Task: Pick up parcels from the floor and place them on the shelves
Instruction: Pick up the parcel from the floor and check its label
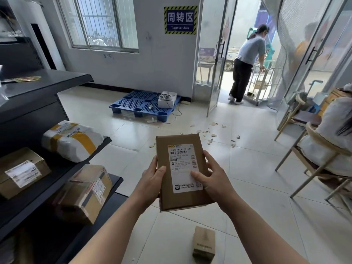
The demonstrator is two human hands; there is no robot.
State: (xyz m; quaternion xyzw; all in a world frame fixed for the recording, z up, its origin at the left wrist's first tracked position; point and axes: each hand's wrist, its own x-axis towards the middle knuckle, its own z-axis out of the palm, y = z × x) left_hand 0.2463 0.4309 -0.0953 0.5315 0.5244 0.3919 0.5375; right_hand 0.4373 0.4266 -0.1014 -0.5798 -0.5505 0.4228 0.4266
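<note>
A flat parcel (181,172) sits at the centre of the frame, the left hand (152,180) on its left edge and the right hand (211,178) on its right. Below it, at bottom centre, a small box (203,242) stands on the floor (266,168). Shelves (57,168) fill the left side, parcels on them. A pallet (141,103) lies at upper centre against the wall, a chair (316,161) at right.

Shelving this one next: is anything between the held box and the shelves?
Nothing visible. Both hands hold the brown box over open floor; the shelves stand to its left, already carrying parcels.
</note>
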